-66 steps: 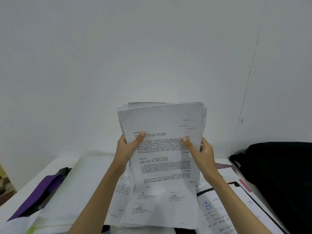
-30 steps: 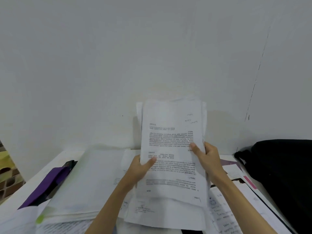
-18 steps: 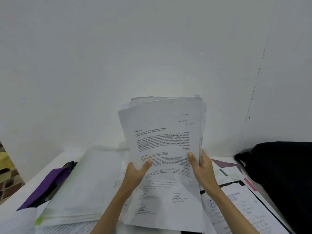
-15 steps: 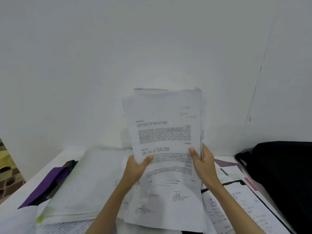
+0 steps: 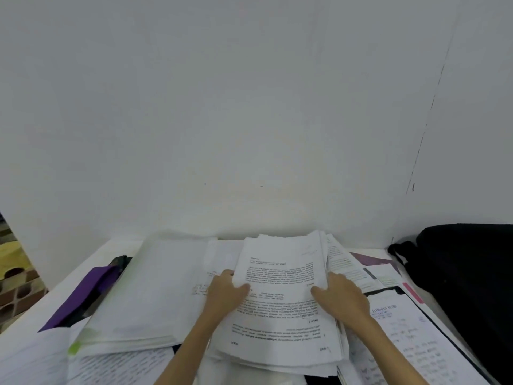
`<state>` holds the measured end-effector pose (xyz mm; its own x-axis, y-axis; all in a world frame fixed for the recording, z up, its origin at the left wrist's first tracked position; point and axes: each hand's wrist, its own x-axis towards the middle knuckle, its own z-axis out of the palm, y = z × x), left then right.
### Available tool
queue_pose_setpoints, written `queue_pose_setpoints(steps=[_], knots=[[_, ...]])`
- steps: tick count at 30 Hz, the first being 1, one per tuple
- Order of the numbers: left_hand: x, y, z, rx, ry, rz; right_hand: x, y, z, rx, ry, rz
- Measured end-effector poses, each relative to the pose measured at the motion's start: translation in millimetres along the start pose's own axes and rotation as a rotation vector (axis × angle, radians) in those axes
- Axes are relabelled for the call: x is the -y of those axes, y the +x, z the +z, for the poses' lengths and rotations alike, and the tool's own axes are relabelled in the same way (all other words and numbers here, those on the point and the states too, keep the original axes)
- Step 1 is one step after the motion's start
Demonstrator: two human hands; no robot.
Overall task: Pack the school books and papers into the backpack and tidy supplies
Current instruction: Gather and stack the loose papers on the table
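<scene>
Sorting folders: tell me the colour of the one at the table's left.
Purple folder, head view.

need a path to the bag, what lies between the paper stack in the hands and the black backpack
In the head view, loose sheets with green highlighting, a black-edged clipboard of handwritten notes and a pink strip lie between the paper stack and the black backpack.

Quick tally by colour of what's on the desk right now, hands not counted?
White: 3, the held paper stack, the thick stack, the handwritten sheet
Purple: 1, folder
Black: 1, backpack
Total: 5
</scene>
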<state>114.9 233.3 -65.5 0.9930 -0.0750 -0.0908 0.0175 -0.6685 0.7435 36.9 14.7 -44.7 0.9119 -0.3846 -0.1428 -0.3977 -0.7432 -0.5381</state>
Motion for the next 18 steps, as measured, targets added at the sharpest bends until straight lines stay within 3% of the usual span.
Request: queue_pose_setpoints(steps=[4,6,8,10,14,18], knots=[[-6,2,-3,0.037,-0.009,-0.109,3,3,-7,-0.044,0.077,0.032],[-7,0,1,0.031,0.070,-0.093,3,9,-12,-0.030,0.335,0.104],[-7,-2,7,0.014,0.101,-0.091,2,12,-20,0.103,0.766,0.188],[-8,-6,8,0.009,0.026,-0.093,4,11,-24,0.228,0.979,0.238],[-9,-9,2,0.018,-0.121,-0.097,12,8,-19,0.256,0.786,0.123],[-6,-18,3,0.035,-0.257,-0.103,9,5,-24,0.253,0.939,0.107]])
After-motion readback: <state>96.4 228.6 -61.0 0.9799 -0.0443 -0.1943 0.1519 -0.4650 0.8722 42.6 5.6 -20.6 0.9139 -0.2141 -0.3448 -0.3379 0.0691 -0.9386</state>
